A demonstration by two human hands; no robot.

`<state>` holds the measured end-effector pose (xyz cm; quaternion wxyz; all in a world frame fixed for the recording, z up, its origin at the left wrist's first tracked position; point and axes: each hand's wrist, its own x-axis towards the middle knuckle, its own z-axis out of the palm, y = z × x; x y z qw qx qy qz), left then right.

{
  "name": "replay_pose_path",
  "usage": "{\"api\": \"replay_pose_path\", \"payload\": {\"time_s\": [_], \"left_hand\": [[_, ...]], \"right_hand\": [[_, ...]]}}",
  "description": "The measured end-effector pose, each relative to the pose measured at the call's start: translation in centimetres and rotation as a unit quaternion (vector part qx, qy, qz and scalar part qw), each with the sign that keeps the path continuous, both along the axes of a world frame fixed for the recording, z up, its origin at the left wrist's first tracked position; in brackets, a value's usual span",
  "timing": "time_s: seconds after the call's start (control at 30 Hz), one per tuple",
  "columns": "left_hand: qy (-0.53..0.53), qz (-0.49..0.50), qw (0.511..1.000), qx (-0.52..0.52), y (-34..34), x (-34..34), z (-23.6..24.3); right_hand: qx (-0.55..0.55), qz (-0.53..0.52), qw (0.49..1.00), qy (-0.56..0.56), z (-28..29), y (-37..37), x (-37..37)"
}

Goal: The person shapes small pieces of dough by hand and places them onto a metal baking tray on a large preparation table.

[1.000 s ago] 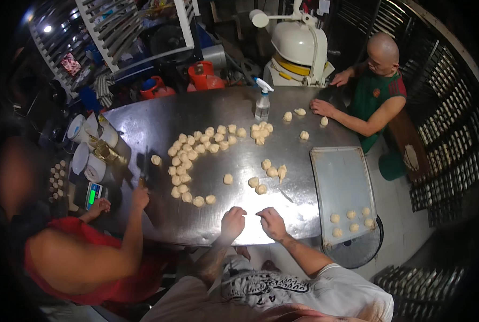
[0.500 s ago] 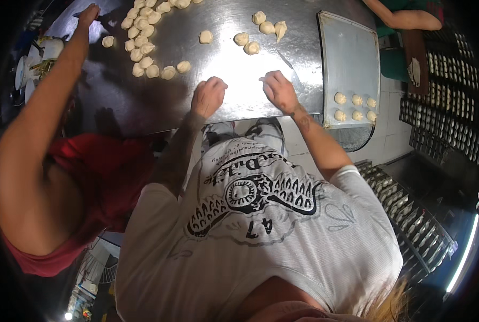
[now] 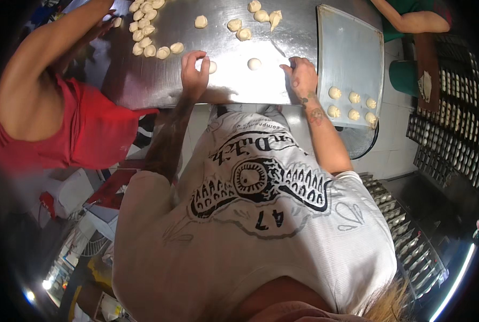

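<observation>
Two smooth round dough balls lie on the shiny metal table [image 3: 271, 91] in front of me. My left hand [image 3: 195, 74] is open, its fingers curved and its thumb close beside the left dough ball [image 3: 212, 67]. The other dough ball [image 3: 254, 64] rests between my hands, touching neither. To its right, my right hand [image 3: 303, 76] is open over the table, thumb apart from the fingers, near the tray's left edge. A thin dark blade-like shape [image 3: 283, 54] shows at its fingertips; whether they touch it I cannot tell.
Rough dough pieces [image 3: 149, 51] lie in a curved row at the far left; several more [image 3: 234, 25] sit farther back. Right, a metal tray [image 3: 352, 59] carries several shaped dough pieces [image 3: 354, 97]. A co-worker's arm [image 3: 52, 48] reaches in from the left, another's arm [image 3: 411, 21] at top right.
My hands have moved apart and opened, uncovering the two dough balls. The co-worker at left has leaned forward, arm farther over the table. My view has shifted slightly.
</observation>
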<state>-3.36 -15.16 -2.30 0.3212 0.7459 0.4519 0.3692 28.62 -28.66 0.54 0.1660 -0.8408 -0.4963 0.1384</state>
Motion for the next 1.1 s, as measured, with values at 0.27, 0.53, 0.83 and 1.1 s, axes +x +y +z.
{"api": "replay_pose_path", "payload": {"time_s": [0.27, 0.53, 0.83, 1.1], "left_hand": [[0.059, -0.124, 0.991, 0.006, -5.5, 9.1, 0.7], [0.067, -0.086, 0.994, 0.011, -6.1, 7.4, -1.1], [0.083, -0.082, 0.992, 0.042, -6.3, 8.1, -1.4], [0.095, -0.124, 0.987, -0.037, -5.8, 8.2, -1.0]], "right_hand": [[0.047, 0.159, 0.984, 0.071, -1.0, -0.7, 2.0], [0.181, 0.143, 0.957, 0.179, 3.2, -4.7, -4.8], [-0.015, 0.128, 0.989, 0.078, 4.4, -6.4, -6.4], [0.036, 0.093, 0.991, 0.088, 4.7, -2.3, -8.3]]}}
